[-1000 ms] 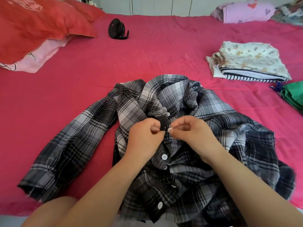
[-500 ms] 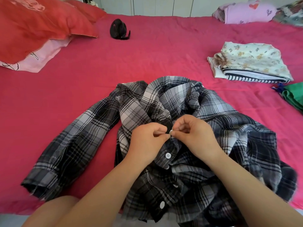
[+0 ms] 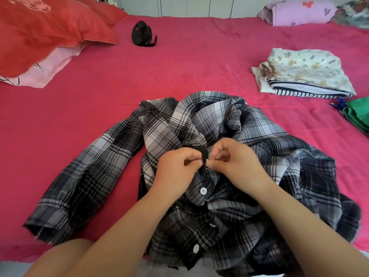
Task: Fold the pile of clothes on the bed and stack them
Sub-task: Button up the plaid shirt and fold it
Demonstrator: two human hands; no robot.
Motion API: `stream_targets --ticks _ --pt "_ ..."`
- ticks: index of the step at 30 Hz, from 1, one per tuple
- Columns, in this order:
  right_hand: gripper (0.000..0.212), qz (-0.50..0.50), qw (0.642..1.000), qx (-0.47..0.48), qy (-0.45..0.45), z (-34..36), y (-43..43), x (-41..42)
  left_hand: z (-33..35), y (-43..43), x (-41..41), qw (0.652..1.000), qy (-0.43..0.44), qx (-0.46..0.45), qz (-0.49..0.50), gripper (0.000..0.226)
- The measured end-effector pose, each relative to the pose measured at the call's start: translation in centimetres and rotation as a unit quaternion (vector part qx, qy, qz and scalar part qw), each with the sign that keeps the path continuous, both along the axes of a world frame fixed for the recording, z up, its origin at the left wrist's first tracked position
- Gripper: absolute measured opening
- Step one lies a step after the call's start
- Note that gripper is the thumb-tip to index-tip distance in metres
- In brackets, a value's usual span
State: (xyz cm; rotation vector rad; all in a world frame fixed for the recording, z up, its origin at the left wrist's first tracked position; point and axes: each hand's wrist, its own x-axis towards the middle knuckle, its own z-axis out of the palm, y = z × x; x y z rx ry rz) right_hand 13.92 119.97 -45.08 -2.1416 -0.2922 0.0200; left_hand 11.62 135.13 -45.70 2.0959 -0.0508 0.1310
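Buttoning continues: left hand (image 3: 177,168) and right hand (image 3: 237,162), both pinched on the shirt (image 3: 199,156) placket, have crept slightly toward 12 o'clock since a second ago. Shirt lies crumpled mid-bed (image 3: 179,66), unfolded; stack (image 3: 305,74) waits at 2 o'clock.

Left hand (image 3: 175,168) and right hand (image 3: 237,164) pinch the plaid shirt (image 3: 229,124) placket

Since one second ago, we have brought our left hand (image 3: 175,168) and right hand (image 3: 237,162) a little toward 12 o'clock along the front of the plaid shirt (image 3: 199,152), and the fingertips now pinch the dark placket closer together.
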Motion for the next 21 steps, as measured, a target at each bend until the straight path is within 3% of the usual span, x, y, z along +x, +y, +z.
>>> stream_targets --ticks 8,12,21 --pt "0.032 -0.015 0.995 0.08 0.06 -0.33 0.22 -0.15 0.08 0.12 -0.05 0.999 0.029 -0.033 0.001 0.031" --pt "0.03 -0.018 0.993 0.087 0.077 -0.4 0.31 -0.23 -0.11 0.12 -0.06 0.999 0.04 -0.033 -0.008 0.014" --pt "0.018 -0.037 0.939 0.261 0.223 -0.46 0.79 -0.31 -0.85 -0.37 -0.08 0.988 -0.12 0.096 0.018 0.01"
